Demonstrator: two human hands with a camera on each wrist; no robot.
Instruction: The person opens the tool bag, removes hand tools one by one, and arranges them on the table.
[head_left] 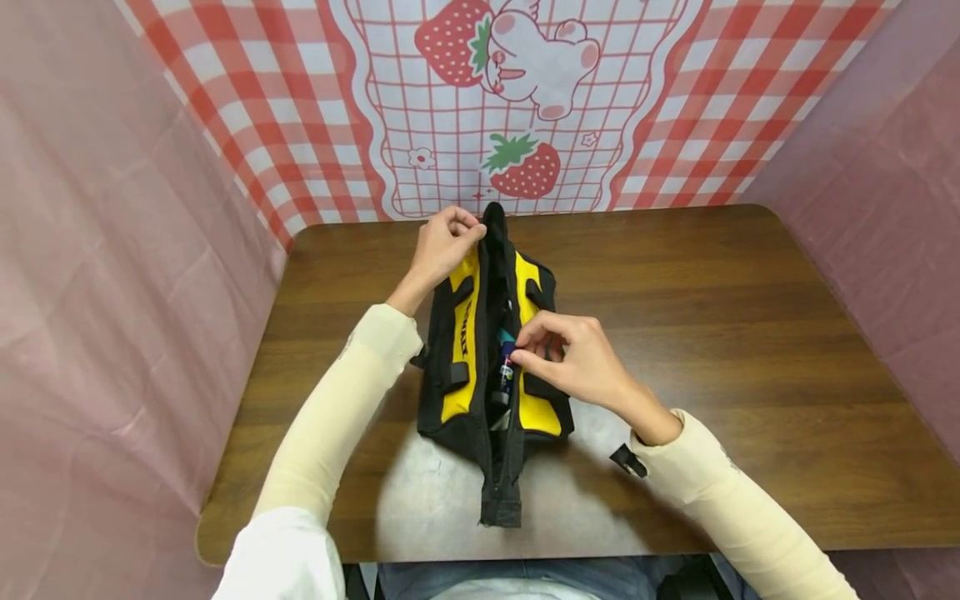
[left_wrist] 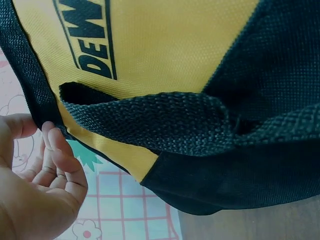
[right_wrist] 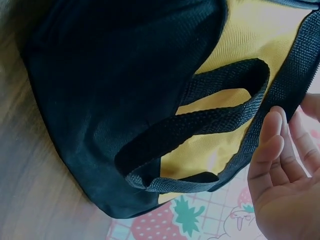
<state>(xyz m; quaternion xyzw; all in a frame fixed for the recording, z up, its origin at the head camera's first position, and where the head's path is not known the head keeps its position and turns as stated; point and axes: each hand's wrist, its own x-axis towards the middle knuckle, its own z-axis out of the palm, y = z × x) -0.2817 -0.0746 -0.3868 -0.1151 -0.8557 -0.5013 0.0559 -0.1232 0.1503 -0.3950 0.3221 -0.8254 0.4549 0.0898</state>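
A black and yellow tool bag point(head_left: 463, 358) with webbing handles lies lengthwise in front of me, its zippered top parted. My left hand point(head_left: 444, 248) pinches the zipper edge near the far end; the left wrist view shows thumb and fingertips on the black band point(left_wrist: 30, 75). Farther down the opposite edge, my right hand point(head_left: 573, 354) pinches the other black band point(right_wrist: 285, 95) between thumb and fingers. Inside the opening a small dark blue item point(head_left: 506, 371) with printing shows, teal beside its top. The rest of the bag's inside is too dark to tell.
The bag rests on a brown wood-grain table point(head_left: 675, 275). A red checked strawberry cloth point(head_left: 525, 125) hangs behind it, and pink curtains point(head_left: 97, 292) stand at both sides. A black strap end point(head_left: 500, 508) of the bag points toward the table's front edge.
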